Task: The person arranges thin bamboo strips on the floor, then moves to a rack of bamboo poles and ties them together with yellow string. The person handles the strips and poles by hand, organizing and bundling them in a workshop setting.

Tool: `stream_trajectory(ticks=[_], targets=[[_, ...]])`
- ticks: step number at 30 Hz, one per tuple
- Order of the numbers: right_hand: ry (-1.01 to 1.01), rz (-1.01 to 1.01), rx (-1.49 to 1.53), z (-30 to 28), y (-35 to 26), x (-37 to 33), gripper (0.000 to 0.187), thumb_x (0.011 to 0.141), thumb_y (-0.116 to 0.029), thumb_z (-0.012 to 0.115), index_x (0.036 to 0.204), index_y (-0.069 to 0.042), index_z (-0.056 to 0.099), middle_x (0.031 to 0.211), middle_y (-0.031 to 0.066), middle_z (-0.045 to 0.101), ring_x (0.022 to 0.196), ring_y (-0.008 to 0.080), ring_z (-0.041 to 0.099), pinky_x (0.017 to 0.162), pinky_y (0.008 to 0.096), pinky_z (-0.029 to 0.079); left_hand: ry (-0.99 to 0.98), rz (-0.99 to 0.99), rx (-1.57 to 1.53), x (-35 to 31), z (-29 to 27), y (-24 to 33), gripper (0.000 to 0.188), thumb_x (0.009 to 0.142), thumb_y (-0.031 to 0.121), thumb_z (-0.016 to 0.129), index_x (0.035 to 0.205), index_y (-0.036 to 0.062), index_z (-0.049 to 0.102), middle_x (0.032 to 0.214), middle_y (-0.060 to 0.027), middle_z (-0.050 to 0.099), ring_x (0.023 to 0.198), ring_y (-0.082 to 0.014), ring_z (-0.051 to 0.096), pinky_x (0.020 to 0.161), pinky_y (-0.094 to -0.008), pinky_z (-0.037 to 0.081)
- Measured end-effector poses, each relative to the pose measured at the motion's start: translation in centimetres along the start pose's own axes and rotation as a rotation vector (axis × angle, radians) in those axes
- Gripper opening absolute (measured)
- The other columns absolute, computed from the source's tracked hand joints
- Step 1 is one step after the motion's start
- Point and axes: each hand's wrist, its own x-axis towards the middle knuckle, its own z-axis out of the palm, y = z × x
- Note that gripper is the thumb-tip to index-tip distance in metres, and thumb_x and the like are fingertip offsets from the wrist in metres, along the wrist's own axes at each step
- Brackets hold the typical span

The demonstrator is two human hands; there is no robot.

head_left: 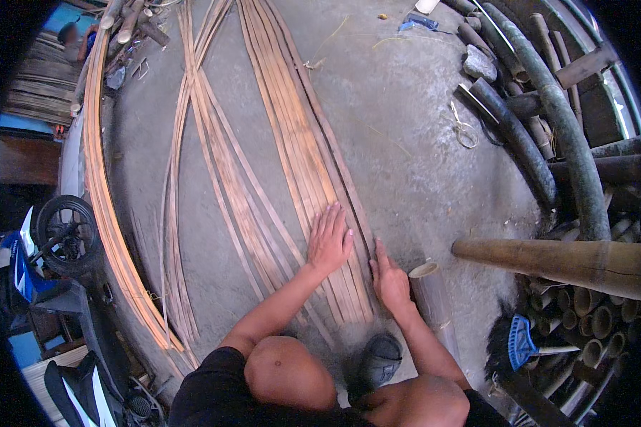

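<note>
Here's the left hand (329, 240), palm down and flat across the long, flat, tan bamboo strips (299, 142), fingers stretched out, thumb apart, clamped on nothing. Just beside it, the right hand (392, 281) is at the outer edge of the long brown bamboo strip (332, 146), index finger pointing forward; whether finger and thumb pinch it, I can't tell. A narrow dark gap splits that strip from the side-by-side row, all lying lengthwise on the grey concrete floor (420, 178), near ends close to the dark rubber sandal (382, 356). Right of the right hand, a pale, hollow bamboo tube (426, 272)! Over left, thin brown bamboo strips (228, 160) cross in an X, and farther right juts a thick, yellowish-brown bamboo pole (555, 263), above a blue-headed, black-bristled broom (521, 343).
</note>
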Motion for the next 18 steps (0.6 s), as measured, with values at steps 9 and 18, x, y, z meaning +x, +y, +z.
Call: stream_trajectory(ticks=[9,18], targets=[[0.029,-0.026,-0.014,0.0,-0.5,0.9,0.049,0.1,-0.027,0.059,0.146,-0.014,0.048,0.088,0.027,0.071,0.076,0.0465,0.069,0.068,0.0551,0.055,-0.025,0.011,-0.017,-0.4,-1.5,0.7,0.067,0.097,0.038,0.055,0.15,-0.0014,0.04,0.159,-0.0228,0.035,0.148,-0.0401,0.032,0.123,-0.056,0.019],[-0.014,-0.036,-0.173,-0.7,-1.0,1.4,0.055,0.098,-0.032,0.061,0.15,-0.021,0.046,0.091,0.0266,0.07,0.077,0.0444,0.07,0.068,0.0543,0.055,-0.048,0.006,0.048,-0.7,-1.2,0.1,0.069,0.097,0.039,0.052,0.153,0.0002,0.036,0.16,-0.0217,0.033,0.149,-0.0391,0.029,0.123,-0.0551,0.018]])
